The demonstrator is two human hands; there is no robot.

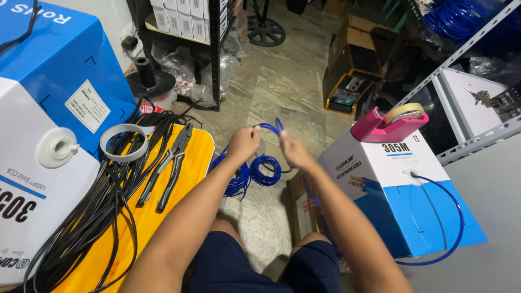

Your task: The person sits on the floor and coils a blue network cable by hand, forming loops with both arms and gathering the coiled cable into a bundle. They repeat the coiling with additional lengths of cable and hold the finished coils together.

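Above the knees (260,260), both outstretched hands, left (243,142) and right (292,150), grip the blue cable (255,171) coil.

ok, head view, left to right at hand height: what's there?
Big blue-and-white cable box → roll of tape → crimping pliers → left hand → right hand → pink tape dispenser on a smaller cable box.

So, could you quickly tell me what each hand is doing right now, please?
Left hand: closed, grip on the coiled blue cable.
Right hand: closed on the same blue cable, at the top of its loop.
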